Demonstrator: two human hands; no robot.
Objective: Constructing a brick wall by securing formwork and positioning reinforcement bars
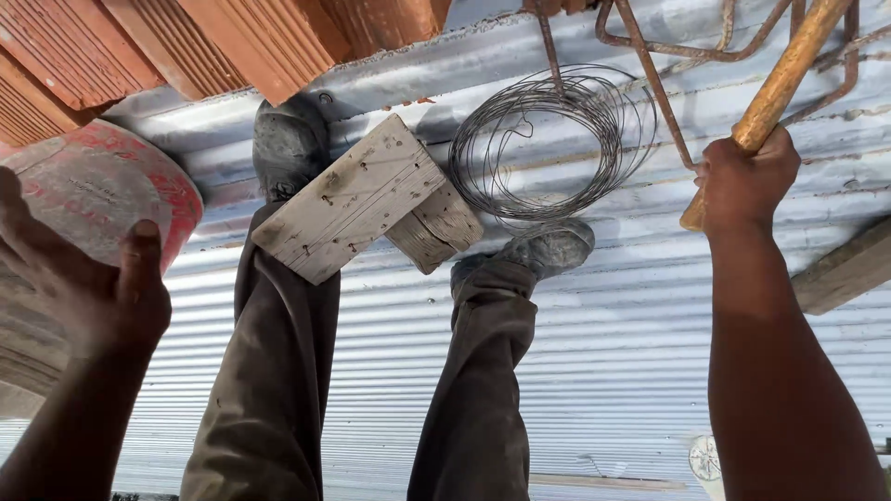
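Note:
My right hand (pixel 745 182) is closed around a yellowish wooden handle (pixel 784 79) that slants up to the top right; its head is out of frame. My left hand (pixel 88 278) rests with spread fingers and thumb on the side of a red, dust-caked bucket (pixel 102 190) at the left edge. Between the hands my two legs in dirty grey trousers (pixel 278 371) stretch over corrugated metal sheeting (pixel 613 343), ending in worn boots (pixel 548 249). A short wooden block of nailed planks (pixel 357 195) lies between the boots.
A coil of thin tying wire (pixel 552 139) lies on the sheeting beside rusty bent rebar (pixel 664 93). Red hollow clay blocks (pixel 223 42) line the top left. A timber plank (pixel 845 269) juts in at the right edge.

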